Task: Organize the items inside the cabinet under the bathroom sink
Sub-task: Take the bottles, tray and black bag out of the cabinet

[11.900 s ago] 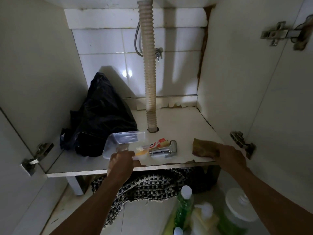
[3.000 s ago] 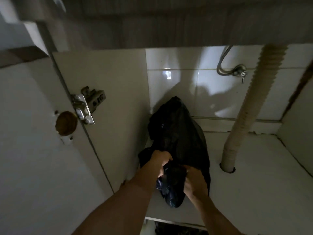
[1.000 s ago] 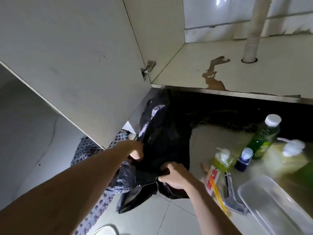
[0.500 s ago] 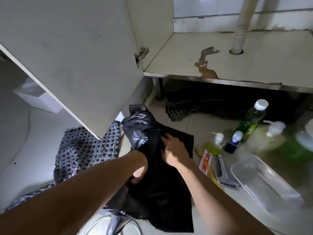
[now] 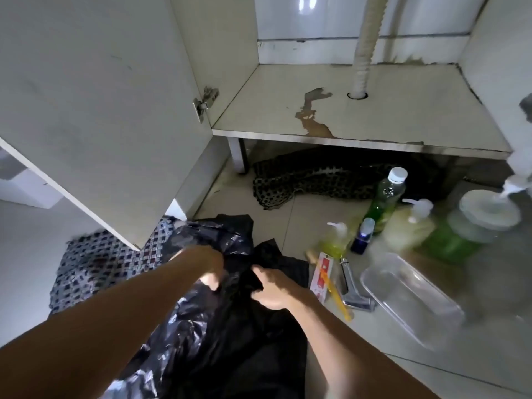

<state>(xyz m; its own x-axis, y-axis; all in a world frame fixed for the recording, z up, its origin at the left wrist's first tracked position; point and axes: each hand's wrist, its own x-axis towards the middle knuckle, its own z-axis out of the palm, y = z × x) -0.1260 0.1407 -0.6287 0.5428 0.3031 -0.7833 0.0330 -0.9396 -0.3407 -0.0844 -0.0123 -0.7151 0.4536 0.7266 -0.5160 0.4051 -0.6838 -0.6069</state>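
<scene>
Crumpled black plastic bag (image 5: 218,326) sits on the tiled floor, lower centre of frame, in front of the open cabinet. Left hand (image 5: 208,264) and right hand (image 5: 270,287) both pinch its folds near the top. Right of it on the floor: red-white toothpaste box (image 5: 321,273), chrome faucet (image 5: 352,289), clear rectangular plastic container (image 5: 411,298), green soap bottles (image 5: 387,198). Upper centre: bare white cabinet shelf (image 5: 403,110) with peeled patch, corrugated drain hose (image 5: 364,44) through it.
</scene>
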